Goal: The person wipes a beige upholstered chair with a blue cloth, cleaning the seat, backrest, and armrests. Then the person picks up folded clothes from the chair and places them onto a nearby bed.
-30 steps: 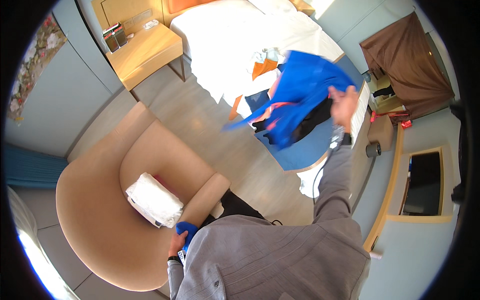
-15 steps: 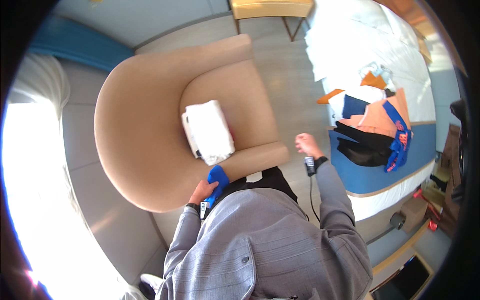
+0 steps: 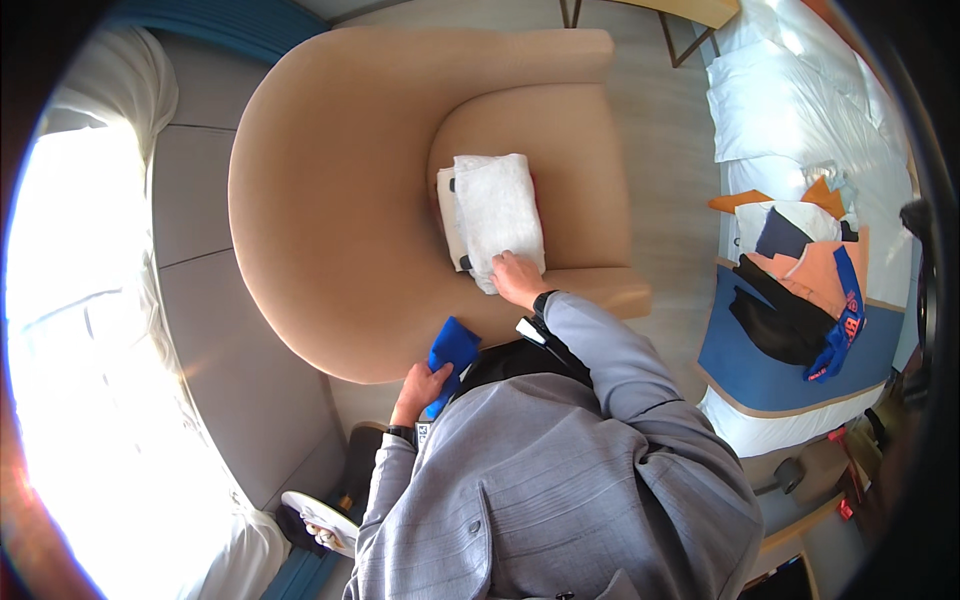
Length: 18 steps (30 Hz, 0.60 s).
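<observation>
My left hand (image 3: 423, 385) is wrapped round a folded bright blue cloth (image 3: 455, 345), held low in front of my body beside the chair's near side. Over the tan armchair (image 3: 320, 190), my right hand (image 3: 518, 280) reaches to a stack of folded cloth on the seat. Its fingers are curled at the near edge of the top white folded towel (image 3: 497, 205); the fingertips are partly hidden. Beneath that towel a cream folded cloth (image 3: 450, 220) with dark patches sticks out on the left, and a thin red edge shows on the right.
The bed at right has a blue runner (image 3: 730, 365). On it lie a black garment (image 3: 775, 325), a peach garment (image 3: 800, 275), a blue strap (image 3: 848, 300) and orange pieces (image 3: 735, 200). A wooden table (image 3: 700, 10) stands at the far side; a white curtain (image 3: 125, 90) hangs left.
My right hand has swung left from beside the chair onto the white towel. The blue cloth stays in my left hand. The view has shifted, so chair and bed sit further right.
</observation>
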Tool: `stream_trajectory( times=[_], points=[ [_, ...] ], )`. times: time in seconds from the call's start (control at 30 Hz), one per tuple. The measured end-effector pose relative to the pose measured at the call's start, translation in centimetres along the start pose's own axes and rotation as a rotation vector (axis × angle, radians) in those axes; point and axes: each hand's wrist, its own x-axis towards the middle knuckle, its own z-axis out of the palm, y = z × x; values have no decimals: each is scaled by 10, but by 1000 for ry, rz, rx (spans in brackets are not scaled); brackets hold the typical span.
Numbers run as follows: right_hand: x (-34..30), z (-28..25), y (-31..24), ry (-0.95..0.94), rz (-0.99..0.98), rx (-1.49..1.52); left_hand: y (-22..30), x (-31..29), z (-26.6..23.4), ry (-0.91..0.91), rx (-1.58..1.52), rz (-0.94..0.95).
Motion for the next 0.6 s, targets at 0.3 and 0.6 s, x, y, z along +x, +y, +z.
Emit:
stream_trajectory(
  times=[0.3,0.6],
  points=[
    [30,61,-18,68,113,-332,-22,-25,-25,37,-38,-34],
    [-13,-36,52,-32,345,516,10,1,-15,-150,51,36]
  ],
)
